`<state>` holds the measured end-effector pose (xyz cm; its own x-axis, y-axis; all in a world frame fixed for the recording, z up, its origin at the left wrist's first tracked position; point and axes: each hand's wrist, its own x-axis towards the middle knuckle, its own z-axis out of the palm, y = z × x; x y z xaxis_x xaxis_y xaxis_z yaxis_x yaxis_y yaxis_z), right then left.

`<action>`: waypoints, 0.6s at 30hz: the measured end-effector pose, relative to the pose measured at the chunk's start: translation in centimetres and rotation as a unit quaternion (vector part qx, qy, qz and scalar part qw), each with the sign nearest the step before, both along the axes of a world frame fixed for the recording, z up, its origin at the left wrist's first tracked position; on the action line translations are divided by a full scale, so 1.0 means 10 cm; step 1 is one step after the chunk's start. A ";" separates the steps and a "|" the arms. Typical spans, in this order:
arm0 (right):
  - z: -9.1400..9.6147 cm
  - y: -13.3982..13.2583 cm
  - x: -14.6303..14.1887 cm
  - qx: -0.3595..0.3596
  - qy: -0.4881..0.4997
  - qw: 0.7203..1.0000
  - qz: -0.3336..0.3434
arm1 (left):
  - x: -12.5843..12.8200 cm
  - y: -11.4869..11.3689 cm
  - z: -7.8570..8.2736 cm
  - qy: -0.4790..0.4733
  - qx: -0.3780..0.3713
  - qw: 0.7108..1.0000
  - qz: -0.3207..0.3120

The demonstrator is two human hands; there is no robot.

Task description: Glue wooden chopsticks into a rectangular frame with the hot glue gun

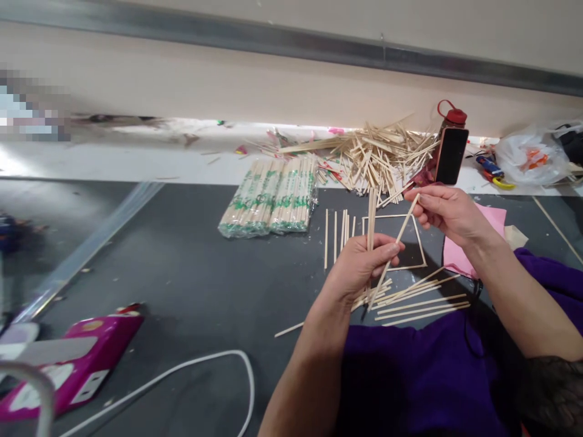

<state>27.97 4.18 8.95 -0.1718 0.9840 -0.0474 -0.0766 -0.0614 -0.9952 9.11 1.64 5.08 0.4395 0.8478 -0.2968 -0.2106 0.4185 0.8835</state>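
My left hand (364, 261) is closed around a few upright wooden chopsticks (371, 218) and also touches the lower part of a slanted single chopstick (401, 227). The upper end of that slanted stick is pinched in my right hand (441, 212). Beneath them on the dark table lies a square frame of thin sticks (419, 243). Several loose sticks (421, 303) are spread in front of me, partly behind my left hand. To the left of the frame, more sticks (336, 237) lie in a row.
Plastic-wrapped chopstick packs (273, 197) lie left of centre. A large stick heap (387, 155) is at the back, beside a red-capped bottle (455, 115) and a phone (452, 156). Pink cloth (455, 252) lies right. A magenta device (91, 358) and white cable (182, 367) occupy the left.
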 end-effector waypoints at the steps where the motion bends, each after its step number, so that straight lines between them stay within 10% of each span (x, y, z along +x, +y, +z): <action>1: -0.01 0.01 -0.02 0.007 0.000 1.000 -0.003 | 0.00 0.00 -0.01 -0.001 0.003 1.000 0.006; 18: -0.09 0.01 -0.12 -0.010 0.020 0.999 -0.042 | 0.01 -0.03 -0.02 -0.038 0.040 0.998 -0.008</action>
